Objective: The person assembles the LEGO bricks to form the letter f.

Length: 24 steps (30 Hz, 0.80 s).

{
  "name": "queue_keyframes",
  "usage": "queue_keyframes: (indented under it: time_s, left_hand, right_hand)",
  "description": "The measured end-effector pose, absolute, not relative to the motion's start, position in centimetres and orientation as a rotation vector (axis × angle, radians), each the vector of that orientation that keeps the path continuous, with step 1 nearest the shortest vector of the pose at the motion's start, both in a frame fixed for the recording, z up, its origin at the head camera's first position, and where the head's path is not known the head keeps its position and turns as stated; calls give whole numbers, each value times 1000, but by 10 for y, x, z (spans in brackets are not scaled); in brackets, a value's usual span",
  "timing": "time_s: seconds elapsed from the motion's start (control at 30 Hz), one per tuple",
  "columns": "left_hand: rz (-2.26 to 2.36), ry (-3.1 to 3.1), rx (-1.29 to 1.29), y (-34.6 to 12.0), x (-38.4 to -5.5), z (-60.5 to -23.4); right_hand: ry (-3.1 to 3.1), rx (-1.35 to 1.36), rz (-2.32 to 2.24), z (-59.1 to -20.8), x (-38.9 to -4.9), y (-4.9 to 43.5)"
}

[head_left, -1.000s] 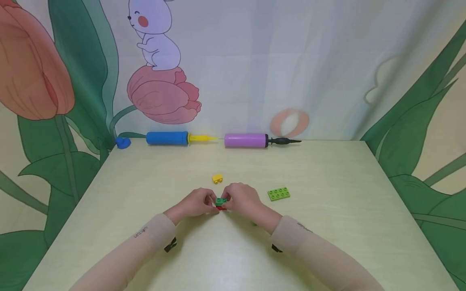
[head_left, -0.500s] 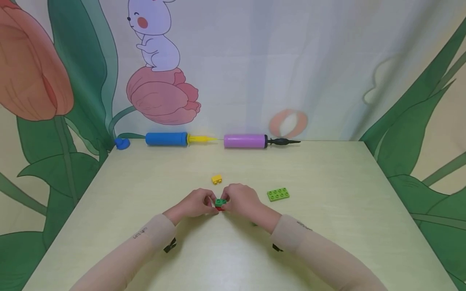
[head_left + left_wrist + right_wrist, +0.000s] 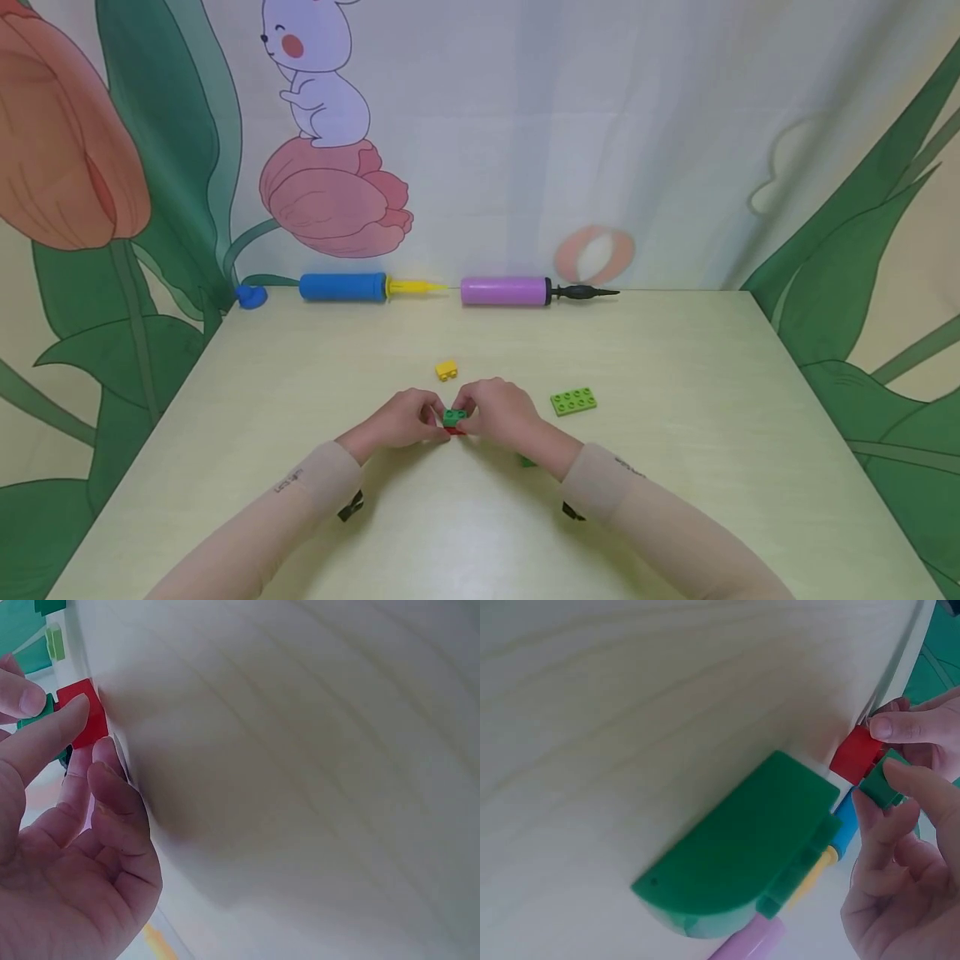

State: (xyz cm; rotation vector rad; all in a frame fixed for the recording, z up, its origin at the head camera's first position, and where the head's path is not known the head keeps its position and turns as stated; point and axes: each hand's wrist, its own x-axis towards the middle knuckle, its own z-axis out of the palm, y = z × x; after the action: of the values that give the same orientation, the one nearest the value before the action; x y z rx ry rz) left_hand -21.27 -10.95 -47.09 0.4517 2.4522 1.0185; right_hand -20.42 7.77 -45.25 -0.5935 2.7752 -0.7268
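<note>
My left hand (image 3: 405, 417) pinches a red toy building brick (image 3: 454, 431) between thumb and fingers, low over the table. Above it, a small green brick (image 3: 453, 416) is pinched by my right hand (image 3: 498, 408). In the right wrist view the green brick (image 3: 881, 784) sits against the studded side of the red brick (image 3: 856, 756), with a bit of red stud showing between them. Whether they are fully pressed together I cannot tell. The left wrist view shows my thumb across the red brick (image 3: 96, 724), with the green brick (image 3: 36, 712) partly hidden by fingers.
A larger green block with a rounded end (image 3: 742, 832) lies near my right forearm, mostly hidden in the head view. Beyond my hands are a yellow brick (image 3: 447, 370) and a light green plate (image 3: 573, 402). Blue (image 3: 343, 287) and purple (image 3: 505, 291) pumps line the back edge.
Both hands keep their grip on the two bricks in nearly the same place. My right forearm has shifted very slightly, showing a little more of the green block beneath it.
</note>
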Motion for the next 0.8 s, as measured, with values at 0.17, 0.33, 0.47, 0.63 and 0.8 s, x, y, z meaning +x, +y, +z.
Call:
queue_keyframes:
  time_s: [0.17,0.33,0.47,0.63,0.8]
  left_hand:
    - [1009,2454,446,-109,-213,-469]
    - [1002,2457,455,-109,-213,-469]
    - [1000,2461,447,-109,-213,-471]
    - [998,2464,446,-108,-213,-471]
    - [986,2474,457,-108,-213,-470]
  right_hand:
    - [2789,-652,-723,-448,-203,77]
    - [2813,-675,-687,-448,-202,76]
    - [2823,-666,-690,-449,-201,76]
    - [2825,-646,-705,-450,-200,76]
    - [2831,-643,-720,-452,-201,76]
